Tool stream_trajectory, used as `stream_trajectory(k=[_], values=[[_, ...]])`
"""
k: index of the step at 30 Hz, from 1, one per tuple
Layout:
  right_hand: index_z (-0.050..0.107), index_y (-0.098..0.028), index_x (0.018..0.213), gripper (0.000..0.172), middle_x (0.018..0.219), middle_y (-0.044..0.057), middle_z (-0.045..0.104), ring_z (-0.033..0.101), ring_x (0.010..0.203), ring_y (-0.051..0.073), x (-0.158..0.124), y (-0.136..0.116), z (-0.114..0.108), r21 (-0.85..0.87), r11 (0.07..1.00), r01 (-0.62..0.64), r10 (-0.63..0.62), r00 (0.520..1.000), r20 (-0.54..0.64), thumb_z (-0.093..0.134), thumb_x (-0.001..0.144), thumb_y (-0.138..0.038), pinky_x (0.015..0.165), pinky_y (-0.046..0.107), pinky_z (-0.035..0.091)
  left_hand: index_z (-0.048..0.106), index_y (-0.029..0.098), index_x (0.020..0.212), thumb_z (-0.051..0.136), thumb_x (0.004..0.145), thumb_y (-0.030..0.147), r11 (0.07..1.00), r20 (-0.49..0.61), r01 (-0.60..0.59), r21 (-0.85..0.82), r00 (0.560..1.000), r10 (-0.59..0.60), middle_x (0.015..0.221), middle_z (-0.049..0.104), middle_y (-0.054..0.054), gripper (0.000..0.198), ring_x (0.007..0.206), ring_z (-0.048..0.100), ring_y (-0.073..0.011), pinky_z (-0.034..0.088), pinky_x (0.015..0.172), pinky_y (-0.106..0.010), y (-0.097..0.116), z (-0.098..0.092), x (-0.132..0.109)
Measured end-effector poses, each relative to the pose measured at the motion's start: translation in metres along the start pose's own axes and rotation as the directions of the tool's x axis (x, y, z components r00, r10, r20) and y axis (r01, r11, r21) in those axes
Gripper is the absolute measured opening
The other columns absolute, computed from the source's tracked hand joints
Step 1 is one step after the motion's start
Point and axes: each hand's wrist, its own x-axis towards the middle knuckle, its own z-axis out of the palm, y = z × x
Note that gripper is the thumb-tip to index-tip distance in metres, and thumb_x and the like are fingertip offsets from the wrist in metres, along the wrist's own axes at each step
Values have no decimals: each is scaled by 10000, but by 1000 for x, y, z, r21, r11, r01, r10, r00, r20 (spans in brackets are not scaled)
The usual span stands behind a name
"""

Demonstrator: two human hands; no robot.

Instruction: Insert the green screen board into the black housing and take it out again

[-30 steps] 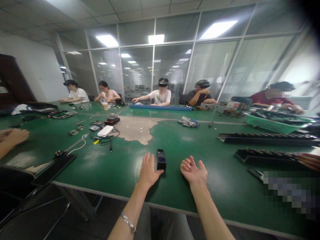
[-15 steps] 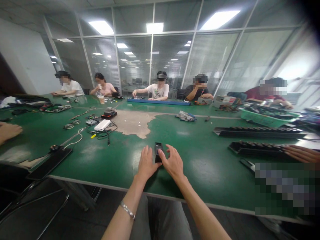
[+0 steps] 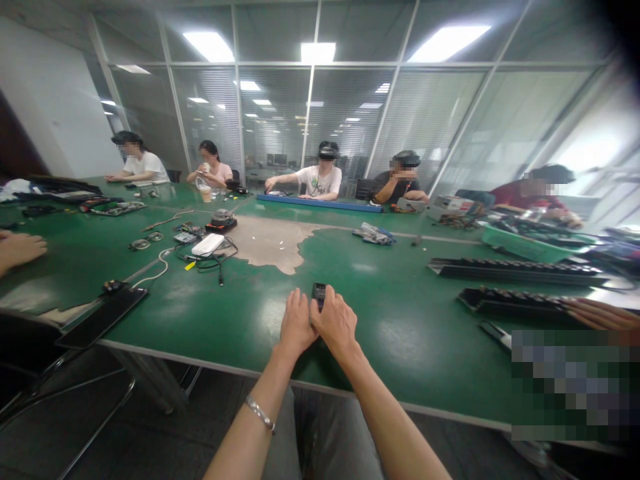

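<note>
A small black box-shaped device (image 3: 319,290) lies on the green table in front of me, its far end showing beyond my fingers. My right hand (image 3: 336,321) is wrapped over its near part and right side. My left hand (image 3: 297,323), wearing a metal bangle on its wrist, is closed at the device's left side, with the thumb end tucked against my right hand. The near part of the device is covered by both hands.
A white box with black cables (image 3: 207,245) lies ahead on the left, near a bare brown patch (image 3: 270,243). Black slotted rails (image 3: 515,268) and a green basket (image 3: 530,245) are on the right, where a co-worker's hand (image 3: 600,312) rests. Several people sit across the table.
My right hand has closed over the device, covering more of it, and my left hand has drawn in closer. The view has shifted slightly.
</note>
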Motion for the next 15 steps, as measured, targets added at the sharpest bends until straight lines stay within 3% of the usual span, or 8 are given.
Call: stream_trajectory(k=[3,8,12,15], values=[[507,-165,1234,409,1021,118,625,648,907,237,0,-4,-3,-23,1000,2,-2,1000,-18,419,951,-447,732,311,451,553,181,1323,593,795,242,1000,27,-7,12,1000,7,1370,566,-142,532,1461,280,-349,251,1190,-593,2,-4,0],[502,-175,1282,422,1040,119,630,637,933,237,5,-5,-12,6,1000,-15,15,997,-80,409,960,-431,749,311,443,589,141,1279,706,774,328,997,15,76,-6,997,-76,1517,403,-192,551,1448,285,-389,318,1160,-554,4,-6,0],[473,-192,1348,468,1094,113,645,636,973,239,15,11,-24,101,993,-66,83,982,-171,403,963,-448,807,325,437,664,128,1085,799,733,435,994,35,110,-15,993,-110,1544,351,-214,486,1449,274,-401,313,1156,-546,4,-5,0],[448,-186,1387,492,1172,118,639,625,1046,244,18,32,-27,151,983,-100,131,968,-214,382,974,-446,859,325,429,671,133,1046,818,725,436,993,37,116,-25,993,-115,1552,338,-214,466,1455,270,-380,304,1163,-519,4,-4,0]])
